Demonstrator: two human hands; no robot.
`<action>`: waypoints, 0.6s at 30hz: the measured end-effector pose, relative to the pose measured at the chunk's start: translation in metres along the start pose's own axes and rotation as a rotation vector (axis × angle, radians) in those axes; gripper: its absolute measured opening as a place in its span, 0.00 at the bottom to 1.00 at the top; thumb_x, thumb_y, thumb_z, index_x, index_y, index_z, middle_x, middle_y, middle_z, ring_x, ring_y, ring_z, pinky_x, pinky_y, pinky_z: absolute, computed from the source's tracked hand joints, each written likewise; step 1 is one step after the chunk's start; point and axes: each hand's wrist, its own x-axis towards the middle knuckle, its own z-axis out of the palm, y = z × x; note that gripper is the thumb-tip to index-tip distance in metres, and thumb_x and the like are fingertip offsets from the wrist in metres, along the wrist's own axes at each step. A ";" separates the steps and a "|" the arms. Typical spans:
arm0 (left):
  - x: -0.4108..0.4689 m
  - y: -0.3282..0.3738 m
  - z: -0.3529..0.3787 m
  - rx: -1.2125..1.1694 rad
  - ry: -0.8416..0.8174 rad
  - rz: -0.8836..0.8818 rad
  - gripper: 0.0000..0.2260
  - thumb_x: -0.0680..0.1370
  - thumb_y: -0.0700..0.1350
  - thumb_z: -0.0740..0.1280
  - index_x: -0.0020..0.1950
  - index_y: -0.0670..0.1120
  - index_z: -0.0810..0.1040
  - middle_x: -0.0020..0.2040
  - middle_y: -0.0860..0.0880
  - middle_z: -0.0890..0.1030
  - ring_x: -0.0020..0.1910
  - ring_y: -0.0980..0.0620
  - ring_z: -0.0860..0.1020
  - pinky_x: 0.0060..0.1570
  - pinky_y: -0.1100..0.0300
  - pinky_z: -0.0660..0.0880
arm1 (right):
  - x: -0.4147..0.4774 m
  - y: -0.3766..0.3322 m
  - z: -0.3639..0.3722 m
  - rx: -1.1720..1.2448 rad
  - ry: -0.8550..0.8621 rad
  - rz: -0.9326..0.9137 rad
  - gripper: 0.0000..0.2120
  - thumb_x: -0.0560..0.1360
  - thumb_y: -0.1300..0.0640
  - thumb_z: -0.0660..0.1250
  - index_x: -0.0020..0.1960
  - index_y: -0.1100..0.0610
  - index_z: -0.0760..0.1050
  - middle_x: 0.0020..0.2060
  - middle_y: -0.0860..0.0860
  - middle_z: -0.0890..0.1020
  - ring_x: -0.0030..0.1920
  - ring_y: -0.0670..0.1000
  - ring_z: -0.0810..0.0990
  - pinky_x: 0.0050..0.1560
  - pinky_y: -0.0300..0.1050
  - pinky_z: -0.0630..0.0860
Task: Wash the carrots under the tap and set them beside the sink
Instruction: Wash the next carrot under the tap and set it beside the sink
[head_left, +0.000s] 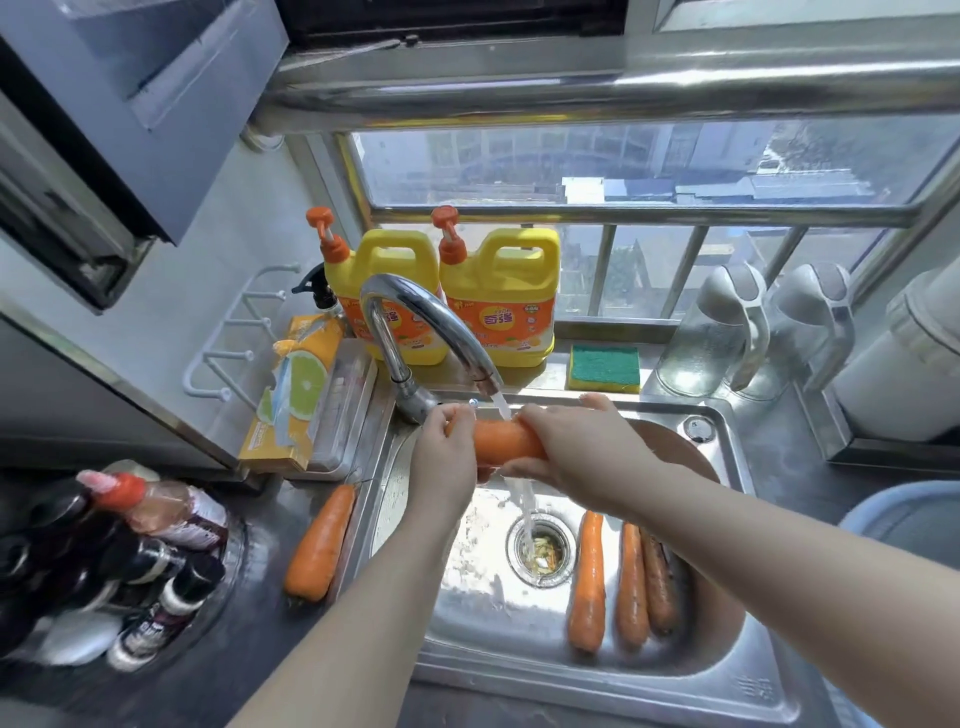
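Both my hands hold one orange carrot (505, 441) level under the running tap (423, 332). My left hand (448, 457) grips its left end and my right hand (582, 447) wraps its right part. Water streams off the carrot down to the drain (543, 551). Three more carrots lie in the steel sink (597, 680) right of the drain: one (589, 582), a second (631, 587) and a darker third (658, 587). One carrot (322, 543) lies on the counter just left of the sink.
Two yellow detergent jugs (498, 301) and a green-yellow sponge (604, 368) stand behind the sink. A lemon-print box (293, 395) lies at the left. Bottles (119, 561) crowd the left counter. Glass jugs (717, 338) and a blue basin (904, 514) are on the right.
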 end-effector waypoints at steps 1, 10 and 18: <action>0.002 0.000 -0.001 -0.009 0.013 -0.009 0.08 0.85 0.50 0.59 0.50 0.50 0.75 0.53 0.41 0.78 0.45 0.44 0.79 0.30 0.58 0.75 | 0.002 0.002 0.001 -0.022 0.022 -0.009 0.25 0.76 0.28 0.55 0.57 0.48 0.69 0.52 0.46 0.83 0.54 0.52 0.81 0.68 0.53 0.63; -0.009 0.002 -0.011 -0.023 -0.135 -0.018 0.10 0.85 0.52 0.60 0.63 0.50 0.73 0.53 0.44 0.78 0.41 0.47 0.81 0.45 0.54 0.83 | 0.021 0.014 0.003 0.195 -0.039 0.087 0.26 0.79 0.31 0.43 0.46 0.47 0.72 0.40 0.47 0.79 0.43 0.53 0.76 0.58 0.53 0.70; -0.003 -0.004 -0.014 -0.070 -0.111 -0.025 0.12 0.83 0.47 0.66 0.65 0.51 0.71 0.61 0.44 0.76 0.50 0.45 0.83 0.44 0.58 0.82 | 0.021 0.017 0.001 0.288 -0.135 0.050 0.18 0.81 0.34 0.54 0.49 0.47 0.74 0.41 0.47 0.81 0.45 0.51 0.78 0.53 0.51 0.69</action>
